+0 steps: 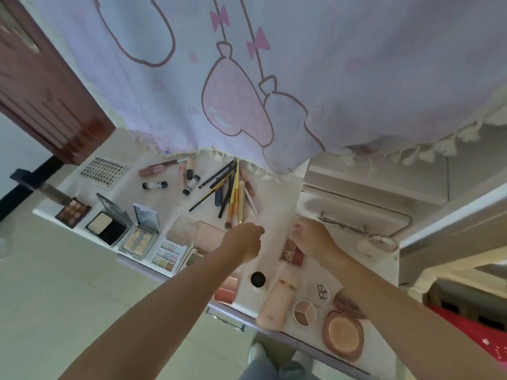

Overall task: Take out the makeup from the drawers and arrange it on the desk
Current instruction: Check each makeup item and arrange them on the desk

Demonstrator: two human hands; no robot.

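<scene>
Where the desk [277, 294] edge lies nearest, a round powder compact [343, 333], a three-shade pot [304, 312] and a pink bottle [277, 303] rest. Beyond, the left hand [242, 242] and right hand [312, 237] hover with curled fingers, grasp indiscernible. Farther off lie open palettes [138, 239], then scattered brushes [233, 193].

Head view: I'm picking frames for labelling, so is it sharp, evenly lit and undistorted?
Head view: soft and slightly motion-blurred, with both hands, left and right, smeared; wide-angle bending curves the desk edge and the curtain; daylight is even, without harsh shadows or glare.
</scene>
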